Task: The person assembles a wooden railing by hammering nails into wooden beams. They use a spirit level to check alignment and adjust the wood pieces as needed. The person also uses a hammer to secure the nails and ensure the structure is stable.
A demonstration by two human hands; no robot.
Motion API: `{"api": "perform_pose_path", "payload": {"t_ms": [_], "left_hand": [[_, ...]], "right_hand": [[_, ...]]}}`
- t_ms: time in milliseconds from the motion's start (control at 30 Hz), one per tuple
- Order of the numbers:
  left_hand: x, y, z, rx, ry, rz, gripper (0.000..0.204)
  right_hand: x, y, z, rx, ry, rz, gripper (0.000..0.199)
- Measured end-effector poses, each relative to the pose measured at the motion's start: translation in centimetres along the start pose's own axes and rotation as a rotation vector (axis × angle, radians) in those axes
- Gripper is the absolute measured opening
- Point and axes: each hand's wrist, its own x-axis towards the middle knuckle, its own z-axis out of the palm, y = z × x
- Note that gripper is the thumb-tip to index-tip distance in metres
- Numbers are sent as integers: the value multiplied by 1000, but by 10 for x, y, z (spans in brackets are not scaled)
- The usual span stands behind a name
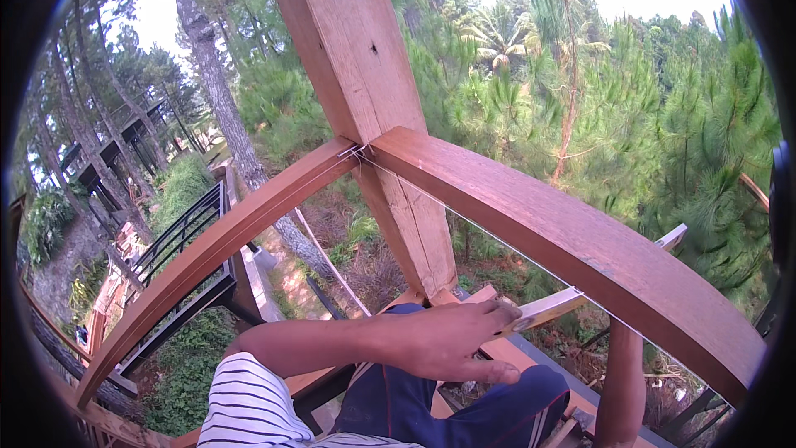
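My left hand (460,340) reaches across my lap, palm down, with the thumb apart and the fingers stretched out. Its fingertips lie at the near end of a pale straight bar (551,307), which looks like a spirit level. The bar passes beneath the right-hand wooden rail (564,224) and comes out on its far side. My right forearm (622,382) rises behind that rail, which hides the hand. A thin white string runs along the rail's lower edge, from the wooden post (373,75) toward the right.
A second brown rail (224,216) curves from the post down to the left. Wooden boards lie below, around my legs in dark blue trousers (398,390). Black metal railings (178,241) stand lower left. Pines and shrubs surround the structure.
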Motion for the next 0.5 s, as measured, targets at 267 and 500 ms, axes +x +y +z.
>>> {"api": "perform_pose_path", "payload": {"t_ms": [267,500], "left_hand": [[-153,-18,70,230,-57,-962,56],[-353,39,116,532,423,-1341,44]], "right_hand": [[-190,165,4,-134,-306,780,60],[-174,186,52,-330,-475,1054,54]]}}
